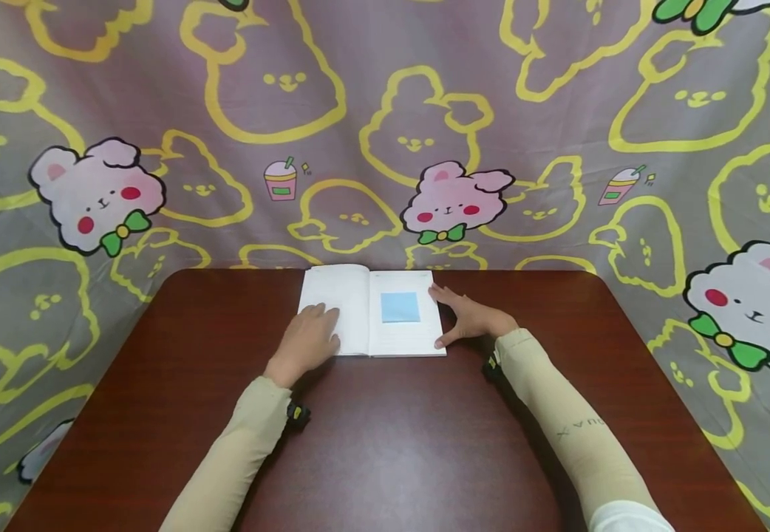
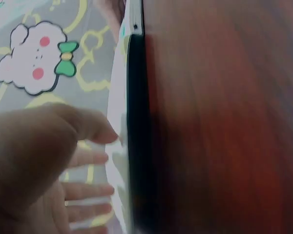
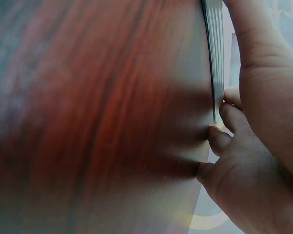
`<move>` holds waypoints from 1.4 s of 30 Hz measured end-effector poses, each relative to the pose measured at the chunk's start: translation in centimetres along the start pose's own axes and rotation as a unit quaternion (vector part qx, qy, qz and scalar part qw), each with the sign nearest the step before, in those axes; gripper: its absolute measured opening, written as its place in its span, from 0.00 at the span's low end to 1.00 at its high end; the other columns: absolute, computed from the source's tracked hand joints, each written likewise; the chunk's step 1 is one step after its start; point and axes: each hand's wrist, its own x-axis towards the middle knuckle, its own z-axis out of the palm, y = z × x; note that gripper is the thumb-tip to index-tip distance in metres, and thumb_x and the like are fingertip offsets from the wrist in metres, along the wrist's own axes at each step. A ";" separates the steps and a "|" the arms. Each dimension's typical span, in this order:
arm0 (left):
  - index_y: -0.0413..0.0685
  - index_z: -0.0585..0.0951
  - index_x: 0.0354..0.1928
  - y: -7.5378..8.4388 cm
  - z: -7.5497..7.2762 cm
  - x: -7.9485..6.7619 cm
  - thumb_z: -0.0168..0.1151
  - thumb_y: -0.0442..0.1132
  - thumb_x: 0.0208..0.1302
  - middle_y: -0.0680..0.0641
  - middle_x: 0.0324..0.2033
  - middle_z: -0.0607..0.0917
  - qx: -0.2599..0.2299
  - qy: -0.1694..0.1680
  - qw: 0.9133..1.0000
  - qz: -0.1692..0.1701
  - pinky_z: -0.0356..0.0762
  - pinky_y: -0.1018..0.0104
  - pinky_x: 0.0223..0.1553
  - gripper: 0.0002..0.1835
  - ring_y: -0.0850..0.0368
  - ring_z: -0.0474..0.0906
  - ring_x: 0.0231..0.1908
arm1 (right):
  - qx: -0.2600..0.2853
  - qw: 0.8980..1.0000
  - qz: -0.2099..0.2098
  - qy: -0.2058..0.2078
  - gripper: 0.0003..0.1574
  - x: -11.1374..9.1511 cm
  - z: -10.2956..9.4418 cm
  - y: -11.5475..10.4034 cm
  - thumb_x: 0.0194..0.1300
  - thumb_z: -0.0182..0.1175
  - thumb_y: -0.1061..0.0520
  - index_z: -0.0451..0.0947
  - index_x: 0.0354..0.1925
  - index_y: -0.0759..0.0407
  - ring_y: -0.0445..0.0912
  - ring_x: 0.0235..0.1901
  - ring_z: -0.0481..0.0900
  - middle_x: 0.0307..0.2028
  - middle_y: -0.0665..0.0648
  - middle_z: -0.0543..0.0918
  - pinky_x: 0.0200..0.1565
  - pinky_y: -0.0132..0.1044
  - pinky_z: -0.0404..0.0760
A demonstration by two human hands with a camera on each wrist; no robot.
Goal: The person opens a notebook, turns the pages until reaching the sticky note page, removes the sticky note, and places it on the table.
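Note:
An open notebook with white pages lies flat at the far middle of the table. On its right page is a light blue sticky note. My left hand rests on the left page with its fingers extended. At the notebook's right edge is my right hand, its thumb near the lower corner and its forefinger higher up the side. The right wrist view shows the notebook's page edges beside the thumb, and several fingertips of the right hand touch the tabletop.
The dark red-brown wooden table has rounded far corners. A grey curtain printed with yellow outlines and white rabbit heads hangs behind it and along both sides.

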 end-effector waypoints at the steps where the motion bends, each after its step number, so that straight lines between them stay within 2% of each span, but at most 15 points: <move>1: 0.34 0.80 0.59 0.2 0.0 0.3 0.60 0.38 0.66 0.31 0.56 0.82 -0.005 -0.010 1.000 0.012 0.73 0.43 0.63 0.22 0.34 0.76 0.60 | -0.001 1.000 -0.001 -0.001 0.79 0.0 0.0 0.0 0.50 0.79 0.39 0.40 0.82 0.60 0.59 0.81 0.35 0.82 0.60 0.40 0.76 0.65 0.37; 3: 0.35 0.74 0.67 0.5 0.1 1.0 0.58 0.40 0.70 0.31 0.66 0.75 -0.014 -0.028 0.999 0.028 0.62 0.45 0.73 0.27 0.34 0.67 0.70 | -0.005 1.000 -0.003 0.000 0.79 0.1 0.0 -0.1 0.50 0.79 0.38 0.40 0.82 0.60 0.59 0.81 0.35 0.82 0.60 0.40 0.76 0.65 0.37; 4: 0.36 0.72 0.70 0.6 0.2 1.4 0.57 0.41 0.72 0.31 0.69 0.72 -0.020 -0.038 0.999 0.032 0.58 0.46 0.75 0.28 0.34 0.64 0.72 | -0.006 1.000 -0.004 0.000 0.79 0.2 0.0 -0.1 0.50 0.79 0.38 0.40 0.82 0.60 0.59 0.81 0.35 0.82 0.60 0.41 0.76 0.65 0.37; 9: 0.40 0.66 0.75 0.3 0.6 2.9 0.53 0.48 0.77 0.32 0.75 0.61 -0.042 -0.071 0.996 0.034 0.54 0.44 0.76 0.31 0.33 0.55 0.76 | -0.007 1.000 -0.005 0.000 0.79 0.4 0.1 -0.1 0.51 0.79 0.38 0.40 0.82 0.60 0.59 0.81 0.35 0.82 0.60 0.41 0.76 0.64 0.38; 14: 0.44 0.59 0.79 -0.4 1.2 3.5 0.48 0.54 0.79 0.33 0.79 0.52 -0.040 -0.108 0.993 0.029 0.50 0.37 0.75 0.35 0.31 0.47 0.77 | -0.009 1.000 -0.008 -0.001 0.78 0.5 0.2 -0.2 0.51 0.79 0.39 0.41 0.82 0.60 0.59 0.81 0.35 0.82 0.61 0.41 0.76 0.65 0.38; 19: 0.48 0.55 0.81 -0.8 1.1 3.6 0.45 0.58 0.79 0.35 0.79 0.50 -0.039 -0.138 0.989 0.015 0.46 0.33 0.75 0.37 0.31 0.43 0.78 | -0.006 1.000 -0.008 -0.002 0.78 0.4 0.1 -0.4 0.51 0.79 0.39 0.41 0.82 0.61 0.59 0.81 0.35 0.82 0.61 0.41 0.76 0.65 0.38; 27: 0.50 0.51 0.82 -1.0 0.8 3.8 0.45 0.58 0.79 0.35 0.80 0.46 -0.056 -0.182 0.982 -0.002 0.43 0.32 0.75 0.38 0.31 0.41 0.78 | 0.002 1.000 -0.009 -0.003 0.78 0.4 0.1 -0.5 0.51 0.79 0.40 0.41 0.82 0.61 0.60 0.81 0.35 0.82 0.62 0.40 0.76 0.65 0.37; 35: 0.51 0.51 0.82 -0.9 0.8 4.1 0.45 0.57 0.80 0.36 0.80 0.46 -0.049 -0.194 0.980 -0.006 0.43 0.32 0.75 0.37 0.31 0.41 0.78 | -0.004 1.000 -0.011 -0.004 0.78 0.3 -0.1 -0.4 0.51 0.79 0.39 0.40 0.81 0.62 0.61 0.80 0.36 0.82 0.62 0.41 0.76 0.66 0.39; 42: 0.51 0.49 0.82 -0.7 1.1 4.4 0.45 0.57 0.80 0.36 0.80 0.44 -0.067 -0.195 0.978 -0.009 0.39 0.32 0.75 0.38 0.32 0.38 0.79 | -0.002 1.000 0.000 -0.001 0.77 0.0 -0.6 -0.8 0.51 0.79 0.39 0.43 0.81 0.62 0.61 0.80 0.37 0.81 0.64 0.42 0.75 0.67 0.40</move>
